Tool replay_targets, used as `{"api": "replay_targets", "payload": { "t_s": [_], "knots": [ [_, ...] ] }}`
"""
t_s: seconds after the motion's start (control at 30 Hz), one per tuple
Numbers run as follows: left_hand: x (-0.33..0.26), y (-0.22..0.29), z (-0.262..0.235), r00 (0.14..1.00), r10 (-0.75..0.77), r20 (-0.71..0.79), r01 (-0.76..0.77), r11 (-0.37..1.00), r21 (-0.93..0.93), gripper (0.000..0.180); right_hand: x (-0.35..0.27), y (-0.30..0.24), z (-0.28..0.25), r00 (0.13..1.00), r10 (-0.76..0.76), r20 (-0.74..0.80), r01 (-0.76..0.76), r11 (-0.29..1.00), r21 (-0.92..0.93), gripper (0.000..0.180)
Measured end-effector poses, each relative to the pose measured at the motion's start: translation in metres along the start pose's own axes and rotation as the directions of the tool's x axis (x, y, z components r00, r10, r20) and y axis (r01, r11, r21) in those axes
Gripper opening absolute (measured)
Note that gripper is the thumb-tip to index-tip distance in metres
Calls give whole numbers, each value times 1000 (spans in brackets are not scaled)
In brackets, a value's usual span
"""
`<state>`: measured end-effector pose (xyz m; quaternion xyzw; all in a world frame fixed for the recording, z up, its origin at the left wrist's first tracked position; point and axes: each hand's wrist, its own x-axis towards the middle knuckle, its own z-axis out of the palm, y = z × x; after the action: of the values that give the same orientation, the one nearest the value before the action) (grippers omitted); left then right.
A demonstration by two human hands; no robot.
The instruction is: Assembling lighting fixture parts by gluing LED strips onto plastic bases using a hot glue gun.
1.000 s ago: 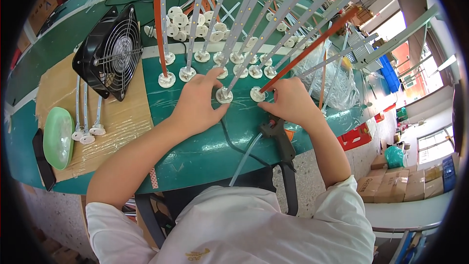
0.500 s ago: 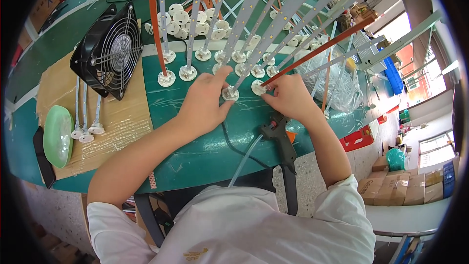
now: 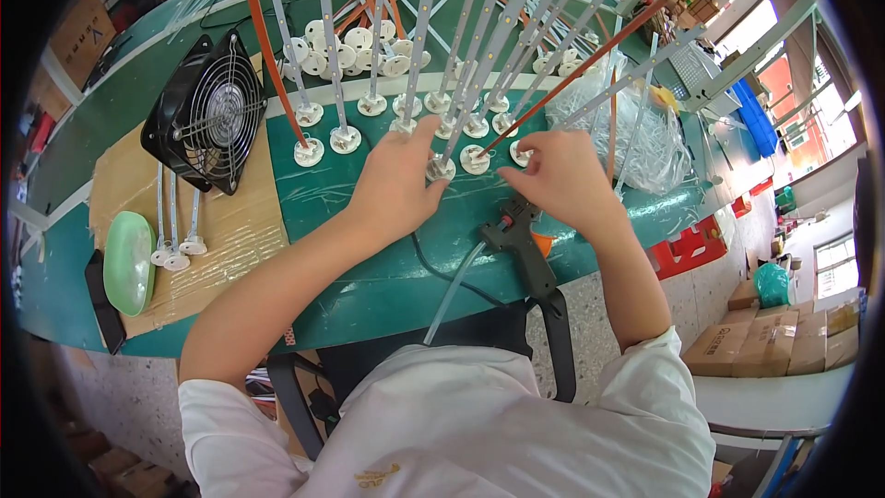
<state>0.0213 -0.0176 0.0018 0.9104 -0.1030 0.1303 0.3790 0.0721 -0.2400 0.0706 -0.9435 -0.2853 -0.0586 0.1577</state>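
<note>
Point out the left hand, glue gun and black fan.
Left hand [image 3: 395,183]: head view, back of the hand.
Glue gun [image 3: 528,254]: head view, upper part of its handle.
Black fan [image 3: 224,112]: head view, round wire grille.

You wear a loose white T-shirt [image 3: 516,424], creased in soft folds, with a small golden-yellow print [image 3: 378,477] on the left of its front, and short, wide sleeves [image 3: 235,429] ending near the elbows, so that your forearms [image 3: 295,281], left hand [image 3: 396,180] and right hand [image 3: 570,183] are bare.
</note>
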Motion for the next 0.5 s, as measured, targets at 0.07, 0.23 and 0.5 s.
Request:
{"api": "replay_targets", "payload": {
  "t_s": [0.07, 0.23, 0.5],
  "knots": [
    [2, -1, 4, 1000, -12, 1, 12, 1000, 27, 69, -15, -3, -12, 999, 27, -43, -25, 998, 53, 33],
    [0, -4, 7, 996, 79, -53, -75, 995, 60, 67, -34, -6, -13, 967, 51, -250, 7, 974, 226, 32],
    [-23, 19, -16, 964, 228, -140, -183, 943, 277, 44, 9, 8, 13, 961, -90, -260, 178, 924, 337, 20]
  ]
}}
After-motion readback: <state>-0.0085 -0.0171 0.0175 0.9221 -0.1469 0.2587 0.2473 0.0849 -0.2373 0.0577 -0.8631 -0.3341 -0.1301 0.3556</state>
